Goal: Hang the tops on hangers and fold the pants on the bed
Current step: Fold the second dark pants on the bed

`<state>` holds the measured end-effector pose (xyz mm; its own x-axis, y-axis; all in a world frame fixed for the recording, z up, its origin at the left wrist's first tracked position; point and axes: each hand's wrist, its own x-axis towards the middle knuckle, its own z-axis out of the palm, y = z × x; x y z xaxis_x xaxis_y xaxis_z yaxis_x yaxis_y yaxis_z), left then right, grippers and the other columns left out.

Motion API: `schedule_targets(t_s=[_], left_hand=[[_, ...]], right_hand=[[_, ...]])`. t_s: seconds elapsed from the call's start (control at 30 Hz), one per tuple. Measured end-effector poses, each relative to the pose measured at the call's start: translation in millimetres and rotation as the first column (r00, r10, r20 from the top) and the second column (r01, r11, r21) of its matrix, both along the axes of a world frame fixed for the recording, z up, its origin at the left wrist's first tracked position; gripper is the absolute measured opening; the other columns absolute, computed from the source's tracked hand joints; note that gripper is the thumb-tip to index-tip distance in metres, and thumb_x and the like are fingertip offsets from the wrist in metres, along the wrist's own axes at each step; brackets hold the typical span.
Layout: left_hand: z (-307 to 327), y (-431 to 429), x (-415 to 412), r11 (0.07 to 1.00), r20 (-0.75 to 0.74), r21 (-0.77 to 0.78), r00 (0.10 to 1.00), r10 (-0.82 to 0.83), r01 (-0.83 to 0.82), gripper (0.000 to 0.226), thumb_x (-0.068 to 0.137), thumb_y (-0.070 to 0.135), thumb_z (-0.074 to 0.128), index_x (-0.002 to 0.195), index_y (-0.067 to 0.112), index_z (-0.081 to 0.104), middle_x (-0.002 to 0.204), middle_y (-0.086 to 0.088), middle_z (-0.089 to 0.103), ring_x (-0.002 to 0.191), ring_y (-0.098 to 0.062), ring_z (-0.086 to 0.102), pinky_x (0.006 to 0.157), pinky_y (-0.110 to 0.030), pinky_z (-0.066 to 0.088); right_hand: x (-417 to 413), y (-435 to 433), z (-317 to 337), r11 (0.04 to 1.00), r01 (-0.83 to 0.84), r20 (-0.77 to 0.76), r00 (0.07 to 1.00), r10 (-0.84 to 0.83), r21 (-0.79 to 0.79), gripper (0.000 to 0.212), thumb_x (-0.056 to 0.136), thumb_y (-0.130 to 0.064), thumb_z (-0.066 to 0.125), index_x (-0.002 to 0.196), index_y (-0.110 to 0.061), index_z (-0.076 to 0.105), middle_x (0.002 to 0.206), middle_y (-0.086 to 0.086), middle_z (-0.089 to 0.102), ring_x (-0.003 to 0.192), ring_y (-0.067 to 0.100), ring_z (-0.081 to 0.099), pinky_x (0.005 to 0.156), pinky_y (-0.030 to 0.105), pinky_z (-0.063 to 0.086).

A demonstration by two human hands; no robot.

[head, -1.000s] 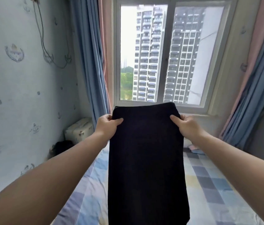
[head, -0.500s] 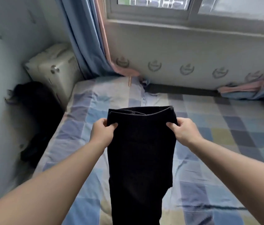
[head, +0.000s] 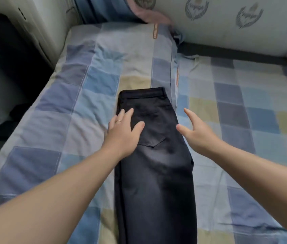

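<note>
Black denim pants [head: 154, 166], held up earlier, now lie flat on checked blue bedsheet [head: 68, 110]. Left hand [head: 123, 131] presses them, fingers spread; right hand [head: 197, 132] open beside, holding nothing.

home bedroom | checked bedsheet [head: 89, 81] | curtain [head: 104, 11] | patterned wallpaper [head: 227, 20]

Your dark pants [head: 155, 164] lie flat on the checked bed [head: 68, 111], folded lengthwise. Their waistband [head: 142, 93] points toward the bed's far edge, and one back pocket [head: 150, 132] faces up. Your left hand [head: 123, 132], a ring [head: 119, 121] on one finger, rests with straight fingers on the pants' left side. Your right hand [head: 198, 134] is spread open just beside their right edge; whether it touches them is unclear.
</note>
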<state>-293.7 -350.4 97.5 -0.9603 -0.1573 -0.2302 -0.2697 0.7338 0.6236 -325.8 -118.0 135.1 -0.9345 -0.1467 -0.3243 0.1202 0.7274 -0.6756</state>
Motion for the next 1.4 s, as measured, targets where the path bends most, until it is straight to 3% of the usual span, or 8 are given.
schedule_targets(t_s=[0.17, 0.37, 0.73, 1.0, 1.1, 1.2, 1.3, 1.4], left_hand=[[2, 33, 63, 0.969, 0.020, -0.195, 0.988, -0.153, 0.154, 0.069, 0.098, 0.064, 0.033, 0.159, 0.041, 0.010, 0.169, 0.011, -0.001, 0.155, -0.015, -0.006, 0.122, -0.047, 0.007], [29, 80, 170, 0.935, 0.060, -0.265, 0.972, -0.228, 0.235, 0.073, 0.095, 0.068, 0.024, 0.159, 0.041, 0.002, 0.169, 0.011, -0.005, 0.155, -0.017, -0.007, 0.125, -0.047, 0.004], [43, 149, 385, 0.991, 0.202, -0.129, 0.979, 0.008, 0.018, 0.069, 0.099, 0.060, 0.039, 0.159, 0.036, 0.016, 0.169, 0.010, 0.009, 0.154, -0.017, 0.006, 0.121, -0.047, 0.016], [-32, 178, 518, 0.944, 0.355, 0.057, 0.890, 0.285, -0.325, 0.070, 0.093, 0.042, 0.065, 0.151, 0.022, 0.032, 0.156, 0.003, 0.032, 0.141, -0.022, 0.036, 0.114, -0.045, 0.037], [-58, 180, 538, 0.878, 0.348, 0.075, 0.837, 0.422, -0.474, 0.072, 0.086, 0.040, 0.075, 0.144, 0.023, 0.035, 0.144, 0.003, 0.038, 0.127, -0.019, 0.049, 0.103, -0.041, 0.047], [-81, 179, 540, 0.813, 0.362, 0.148, 0.796, 0.486, -0.564, 0.074, 0.079, 0.043, 0.080, 0.136, 0.027, 0.035, 0.130, 0.009, 0.052, 0.115, -0.014, 0.055, 0.093, -0.034, 0.048], [-98, 180, 534, 0.787, 0.416, 0.177, 0.770, 0.484, -0.591, 0.071, 0.074, 0.049, 0.082, 0.127, 0.030, 0.037, 0.116, 0.016, 0.057, 0.108, -0.011, 0.057, 0.087, -0.031, 0.047], [-108, 174, 527, 0.753, 0.506, 0.187, 0.719, 0.477, -0.631, 0.062, 0.073, 0.046, 0.084, 0.121, 0.025, 0.051, 0.118, 0.012, 0.063, 0.112, -0.016, 0.061, 0.094, -0.037, 0.052]], right_hand=[[55, 32, 3, 0.976, -0.098, 0.031, 0.995, 0.093, 0.195, 0.066, 0.103, -0.046, 0.043, 0.159, -0.039, 0.009, 0.168, -0.009, 0.008, 0.155, 0.015, 0.003, 0.123, 0.053, 0.014], [155, 70, 22, 0.907, -0.275, 0.113, 0.961, 0.252, 0.317, 0.068, 0.102, -0.054, 0.037, 0.157, -0.046, -0.002, 0.169, -0.012, -0.002, 0.155, 0.022, 0.001, 0.122, 0.057, 0.012], [326, 125, 29, 0.908, -0.349, 0.070, 0.937, 0.342, 0.234, 0.067, 0.102, -0.051, 0.038, 0.159, -0.039, 0.006, 0.169, -0.006, 0.008, 0.155, 0.023, 0.007, 0.122, 0.052, 0.016], [455, 159, -69, 0.998, -0.065, 0.298, 0.953, 0.062, 0.003, 0.068, 0.102, -0.040, 0.051, 0.160, -0.028, 0.018, 0.165, -0.008, 0.024, 0.151, 0.014, 0.020, 0.123, 0.044, 0.022], [490, 167, -110, 0.994, 0.110, 0.436, 0.896, -0.086, -0.029, 0.078, 0.099, -0.041, 0.057, 0.161, -0.025, 0.012, 0.165, -0.005, 0.022, 0.151, 0.015, 0.021, 0.121, 0.036, 0.024], [506, 167, -143, 0.951, 0.285, 0.591, 0.790, -0.161, -0.121, 0.089, 0.095, -0.042, 0.065, 0.161, -0.025, 0.008, 0.152, -0.004, 0.038, 0.143, 0.016, 0.036, 0.115, 0.037, 0.034], [507, 165, -167, 0.903, 0.405, 0.632, 0.739, -0.234, -0.140, 0.089, 0.089, -0.043, 0.073, 0.158, -0.020, 0.022, 0.133, -0.005, 0.052, 0.125, 0.015, 0.051, 0.104, 0.034, 0.043], [493, 169, -177, 0.883, 0.448, 0.702, 0.674, -0.231, -0.140, 0.083, 0.073, -0.055, 0.080, 0.142, -0.023, 0.047, 0.130, -0.005, 0.058, 0.117, 0.015, 0.058, 0.091, 0.032, 0.046]])
